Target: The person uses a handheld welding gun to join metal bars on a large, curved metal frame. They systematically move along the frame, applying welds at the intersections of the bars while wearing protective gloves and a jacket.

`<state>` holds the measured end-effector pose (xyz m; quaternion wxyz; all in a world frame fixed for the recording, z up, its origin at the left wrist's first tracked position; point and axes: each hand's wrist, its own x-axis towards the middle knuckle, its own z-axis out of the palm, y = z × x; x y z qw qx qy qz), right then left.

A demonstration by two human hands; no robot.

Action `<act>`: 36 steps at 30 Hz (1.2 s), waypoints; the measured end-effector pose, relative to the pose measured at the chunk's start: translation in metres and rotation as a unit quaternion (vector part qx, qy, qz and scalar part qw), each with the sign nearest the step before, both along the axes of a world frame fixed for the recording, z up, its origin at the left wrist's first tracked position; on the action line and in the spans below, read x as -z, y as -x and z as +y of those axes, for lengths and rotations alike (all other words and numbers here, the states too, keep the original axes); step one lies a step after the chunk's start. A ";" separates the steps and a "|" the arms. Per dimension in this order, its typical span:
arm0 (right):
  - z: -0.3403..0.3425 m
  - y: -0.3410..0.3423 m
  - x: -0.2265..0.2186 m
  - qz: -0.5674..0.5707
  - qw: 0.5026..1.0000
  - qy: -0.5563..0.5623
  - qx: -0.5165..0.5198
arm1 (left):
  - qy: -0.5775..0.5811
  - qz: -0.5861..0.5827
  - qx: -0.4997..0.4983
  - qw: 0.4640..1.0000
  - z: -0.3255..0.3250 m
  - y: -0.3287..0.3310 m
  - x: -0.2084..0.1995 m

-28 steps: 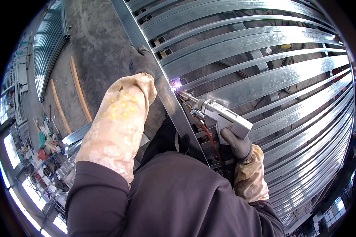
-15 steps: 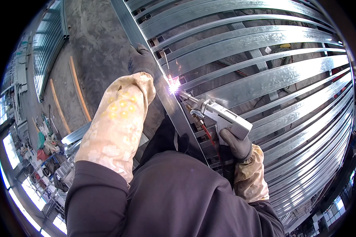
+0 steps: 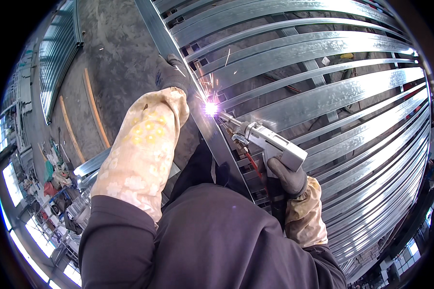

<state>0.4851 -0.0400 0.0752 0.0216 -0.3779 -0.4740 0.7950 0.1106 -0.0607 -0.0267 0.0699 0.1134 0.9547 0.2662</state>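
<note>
My right hand [image 3: 289,177], in a grey glove, is wrapped round the grip of a silver handheld welding gun [image 3: 278,144]. The gun's nozzle points left at a bright violet-white weld spot on the long flat metal rail [image 3: 219,144], where it meets a crossbar [image 3: 260,91]. Sparks fly up from the spot. Farther along the same rail, my gloved left hand [image 3: 172,72] grips its left edge; part of its fingers is hidden. A red hose or cable [image 3: 253,164] hangs beneath the gun.
Many parallel shiny metal bars [image 3: 352,91] fill the right side, joined to the rail. On the concrete floor at left lie two wooden strips [image 3: 96,108] and a stack of corrugated metal lengths [image 3: 60,58]. Cluttered materials [image 3: 58,178] stand at the far left.
Sparks now spray higher and wider, some past my left hand. The weld spot and gun have barely shifted; both hands keep their places.
</note>
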 end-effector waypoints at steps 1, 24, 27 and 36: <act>0.000 0.000 -0.001 0.001 1.000 -0.002 -0.002 | -0.004 0.001 0.000 1.000 0.000 -0.001 0.000; -0.004 -0.005 -0.006 -0.014 0.999 0.018 0.031 | -0.033 -0.010 -0.023 0.999 0.003 -0.002 -0.001; -0.005 -0.007 -0.004 -0.021 0.999 0.017 0.027 | -0.031 -0.017 -0.018 0.999 0.002 0.000 0.002; -0.007 -0.010 -0.004 -0.005 1.000 0.000 0.017 | -0.014 -0.029 -0.023 0.999 0.006 -0.008 -0.010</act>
